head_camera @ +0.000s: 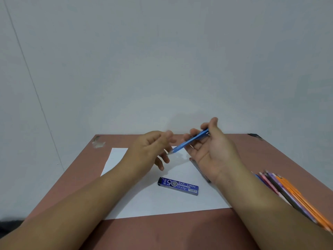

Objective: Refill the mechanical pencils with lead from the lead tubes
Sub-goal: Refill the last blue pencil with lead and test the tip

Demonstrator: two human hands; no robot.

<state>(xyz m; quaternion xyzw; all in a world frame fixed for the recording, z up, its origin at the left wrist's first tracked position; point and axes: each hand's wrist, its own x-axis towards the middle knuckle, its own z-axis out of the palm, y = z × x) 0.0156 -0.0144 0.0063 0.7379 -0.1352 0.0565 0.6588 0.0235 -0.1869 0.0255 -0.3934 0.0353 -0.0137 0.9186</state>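
Two hands are up over the table [180, 231]. Your right hand [209, 150] holds the blue pencil [189, 140] in curled fingers, tip pointing at your left hand [151, 148]. Your left fingers are bent near the tip; I cannot tell if they pinch anything. The lead tube [178, 186] lies on the paper [162, 204] below. More pencils [288, 192] wait at your right. You look ready to open the pencil; next, get lead from the tube.

A: How many views, and from where?
B: 1 view, head-worn, wide-angle. It faces forward and down over the table [243, 159], toward the wall [162, 60].
A: How near?
B: Close. Both forearms enter from the bottom edge; the sheet of paper [162, 204] lies centre-frame.
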